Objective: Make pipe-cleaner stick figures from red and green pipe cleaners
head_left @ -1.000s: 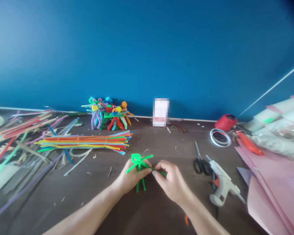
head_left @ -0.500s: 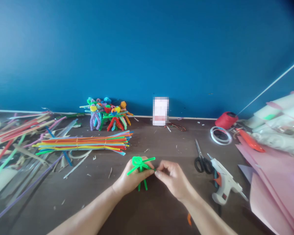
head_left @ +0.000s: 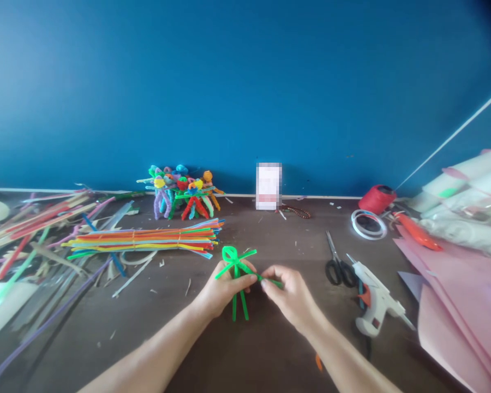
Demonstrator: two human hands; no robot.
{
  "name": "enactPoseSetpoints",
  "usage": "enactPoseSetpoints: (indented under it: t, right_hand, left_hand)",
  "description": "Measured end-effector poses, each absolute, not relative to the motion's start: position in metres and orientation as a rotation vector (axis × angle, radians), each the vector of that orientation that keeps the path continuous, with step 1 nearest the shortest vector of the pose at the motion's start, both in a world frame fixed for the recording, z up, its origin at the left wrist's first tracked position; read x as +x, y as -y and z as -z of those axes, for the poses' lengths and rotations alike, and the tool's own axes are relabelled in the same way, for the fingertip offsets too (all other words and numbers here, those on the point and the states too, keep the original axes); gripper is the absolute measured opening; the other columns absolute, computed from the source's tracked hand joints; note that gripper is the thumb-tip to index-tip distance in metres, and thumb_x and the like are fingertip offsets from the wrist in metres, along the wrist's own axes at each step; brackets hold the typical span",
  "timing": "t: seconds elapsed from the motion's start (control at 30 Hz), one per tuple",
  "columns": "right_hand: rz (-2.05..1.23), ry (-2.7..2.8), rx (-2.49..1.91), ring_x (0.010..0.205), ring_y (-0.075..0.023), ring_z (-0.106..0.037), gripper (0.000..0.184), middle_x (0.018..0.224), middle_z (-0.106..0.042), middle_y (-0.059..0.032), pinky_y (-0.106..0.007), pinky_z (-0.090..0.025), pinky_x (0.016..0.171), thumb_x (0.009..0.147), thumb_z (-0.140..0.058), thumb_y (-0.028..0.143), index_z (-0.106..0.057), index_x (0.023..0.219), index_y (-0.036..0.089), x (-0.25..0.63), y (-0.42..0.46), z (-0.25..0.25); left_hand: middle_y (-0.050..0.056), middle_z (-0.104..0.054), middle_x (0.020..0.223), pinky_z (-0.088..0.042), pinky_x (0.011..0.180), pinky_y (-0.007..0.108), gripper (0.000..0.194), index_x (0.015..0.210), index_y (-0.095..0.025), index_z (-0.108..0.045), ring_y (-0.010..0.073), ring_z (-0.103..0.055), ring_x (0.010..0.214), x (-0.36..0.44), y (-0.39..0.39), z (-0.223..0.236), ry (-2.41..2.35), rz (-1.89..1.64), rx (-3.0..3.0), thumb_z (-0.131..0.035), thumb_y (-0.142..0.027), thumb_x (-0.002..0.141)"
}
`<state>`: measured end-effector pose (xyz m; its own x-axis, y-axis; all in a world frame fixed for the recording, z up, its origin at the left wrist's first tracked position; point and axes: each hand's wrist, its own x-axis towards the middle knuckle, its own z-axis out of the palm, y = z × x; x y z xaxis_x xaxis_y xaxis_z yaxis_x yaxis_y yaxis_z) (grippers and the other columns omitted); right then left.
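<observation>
Green pipe-cleaner figure (head_left: 236,271) — looped head on top, two legs hanging down — sits clasped in the left hand (head_left: 223,289), fingers curled around its body, while the right hand (head_left: 290,297) pinches one green arm between thumb and fingertips. Both hands are held above the dark wooden surface (head_left: 270,349) — a banded bundle of multicoloured pipe cleaners (head_left: 141,243) lies up to the left; black-handled scissors (head_left: 337,267) and a white hot glue gun (head_left: 376,300) lie to the right.
</observation>
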<state>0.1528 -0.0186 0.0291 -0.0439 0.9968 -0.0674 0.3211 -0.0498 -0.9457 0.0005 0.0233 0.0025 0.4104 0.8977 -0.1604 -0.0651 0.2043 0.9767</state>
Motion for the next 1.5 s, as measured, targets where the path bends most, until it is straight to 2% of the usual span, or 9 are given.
enactPoseSetpoints:
  t: [0.3,0.7,1.0,1.5]
  right_hand:
    - [-1.161,1.33,-1.454,0.047,-0.0075,-0.039,0.012,0.05,-0.045,0.0048,-0.018,-0.029,0.044,0.071,-0.051,0.025,-0.055,0.064,0.015,0.149,0.019,-0.021]
    - [-1.318,1.134,-1.271,0.048,-0.0072,-0.04,0.017,0.05,-0.041,0.0062,-0.019,-0.033,0.048,0.073,-0.055,0.031,-0.051,0.067,0.016,0.145,0.021,-0.013]
    - [-1.516,0.82,-1.137,0.043,-0.0054,-0.039,0.021,0.051,-0.045,0.0065,-0.017,-0.032,0.039,0.067,-0.062,0.031,-0.046,0.063,0.017,0.139,0.021,-0.014]
    - [-1.567,0.759,-1.043,0.038,-0.0036,-0.036,0.019,0.049,-0.047,0.0073,-0.015,-0.03,0.033,0.069,-0.061,0.028,-0.046,0.064,0.017,0.139,0.02,-0.012]
  left_hand:
    - [-0.003,-0.051,0.055,-0.04,0.053,0.022,0.019,0.07,-0.015,-0.058,0.01,-0.048,0.053,0.003,-0.018,-0.009,-1.012,-0.865,1.231,-0.067,-0.03,0.062]
    - [-0.001,-0.054,0.062,-0.041,0.056,0.023,0.014,0.067,-0.016,-0.057,0.0126,-0.05,0.06,0.003,-0.016,-0.007,-1.001,-0.96,1.348,-0.063,-0.028,0.066]
    - [0.0,-0.052,0.065,-0.04,0.058,0.024,0.013,0.062,-0.017,-0.056,0.0135,-0.05,0.062,0.004,-0.014,-0.013,-0.983,-1.003,1.437,-0.061,-0.028,0.067]
    - [0.0,-0.053,0.064,-0.041,0.057,0.022,0.014,0.062,-0.016,-0.058,0.012,-0.05,0.061,0.004,-0.013,-0.012,-0.983,-1.025,1.544,-0.061,-0.028,0.07]
